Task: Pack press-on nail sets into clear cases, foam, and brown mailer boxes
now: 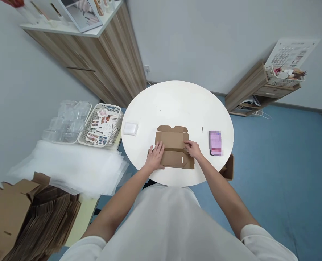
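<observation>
An unfolded brown cardboard box [172, 140] lies on the white round table [177, 98], its far flap spread outward. Flat across its left edge rests my left hand [156, 156], fingers apart. My right hand [193, 149] is at the right edge, thumb and forefinger pinched on a side flap of the box. A small white slot shows in the near panel. To the left on the table is a clear plastic packet [130, 128]. A phone-like item [215, 143], blurred in pink and purple, lies to the right.
At the left stand a white basket [116, 132] of nail-set cards, a tray of clear plastic boxes [68, 121], white translucent sheets [76, 163] and stacked flat cardboard [49, 224]. A wooden cabinet [117, 54] is behind. An open carton [228, 168] sits under the table's right edge.
</observation>
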Available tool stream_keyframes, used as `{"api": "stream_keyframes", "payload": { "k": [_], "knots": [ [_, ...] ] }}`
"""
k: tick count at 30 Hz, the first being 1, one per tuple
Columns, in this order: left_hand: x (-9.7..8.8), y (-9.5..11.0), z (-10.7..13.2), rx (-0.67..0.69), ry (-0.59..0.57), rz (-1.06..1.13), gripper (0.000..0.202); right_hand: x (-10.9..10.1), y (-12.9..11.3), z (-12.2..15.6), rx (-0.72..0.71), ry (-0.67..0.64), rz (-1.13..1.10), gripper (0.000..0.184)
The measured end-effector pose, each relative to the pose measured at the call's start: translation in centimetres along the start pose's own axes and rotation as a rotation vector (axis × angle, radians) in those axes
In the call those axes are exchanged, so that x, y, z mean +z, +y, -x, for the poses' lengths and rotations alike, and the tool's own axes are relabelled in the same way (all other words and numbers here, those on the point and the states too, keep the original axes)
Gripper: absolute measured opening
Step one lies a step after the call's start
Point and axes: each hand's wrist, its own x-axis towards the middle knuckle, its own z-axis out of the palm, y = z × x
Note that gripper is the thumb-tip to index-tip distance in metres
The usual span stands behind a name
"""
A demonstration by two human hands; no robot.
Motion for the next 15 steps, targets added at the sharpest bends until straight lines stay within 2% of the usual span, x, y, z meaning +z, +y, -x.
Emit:
{"api": "stream_keyframes", "payload": {
  "k": [4,7,9,10,13,15],
  "knots": [
    [0.3,0.0,0.0,0.011,-0.086,-0.044,0.116,0.0,-0.3,1.2,-0.021,-0.084,0.08,0.034],
    [0.7,0.2,0.4,-0.002,-0.081,-0.042,0.11,0.2,-0.8,2.9,-0.111,-0.016,0.275,0.039],
    [0.8,0.4,0.6,-0.022,-0.068,-0.032,0.108,0.6,-1.2,4.2,-0.213,0.045,0.461,0.055],
    [0.9,0.6,0.6,-0.033,-0.059,-0.024,0.107,0.9,-1.3,4.8,-0.277,0.028,0.55,0.067],
    [0.8,1.2,0.8,-0.057,-0.019,0.013,0.103,2.0,-1.4,6.2,-0.456,-0.152,0.759,0.094],
    [0.7,1.6,1.1,-0.07,0.02,0.045,0.101,2.8,-1.1,6.6,-0.491,-0.216,0.852,0.103]
  ]
}}
